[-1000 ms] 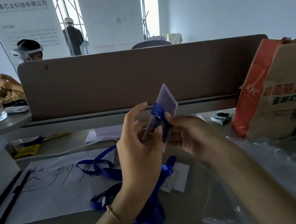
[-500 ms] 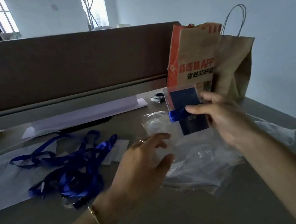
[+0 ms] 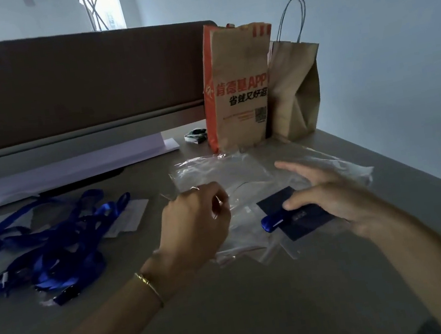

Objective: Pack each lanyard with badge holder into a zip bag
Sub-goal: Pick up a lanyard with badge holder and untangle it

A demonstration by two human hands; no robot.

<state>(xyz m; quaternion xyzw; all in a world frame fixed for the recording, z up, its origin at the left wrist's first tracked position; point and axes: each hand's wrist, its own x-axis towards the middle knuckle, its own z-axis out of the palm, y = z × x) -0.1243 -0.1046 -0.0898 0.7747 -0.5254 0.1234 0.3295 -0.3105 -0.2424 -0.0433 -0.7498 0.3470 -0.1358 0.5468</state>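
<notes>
A dark badge holder [image 3: 274,201] with its blue lanyard [image 3: 271,220] folded against it lies low over a pile of clear zip bags [image 3: 228,171]. My right hand [image 3: 329,196] holds it, thumb on top and index finger stretched out. My left hand [image 3: 196,222], fingers curled, pinches the edge of one clear bag on the left side of the pile. Several more blue lanyards [image 3: 62,247] lie tangled on the desk to the left, some with clips and clear holders.
An orange-and-brown paper food bag [image 3: 236,87] and a brown handled paper bag [image 3: 296,89] stand behind the pile. A brown desk divider [image 3: 72,83] runs along the back. White paper slips [image 3: 132,217] lie by the lanyards. The desk's edge runs close on the right.
My head turned right. My right hand carried the badge holder with its lanyard from in front of me down onto the zip bags. My left hand let go of it and took a bag.
</notes>
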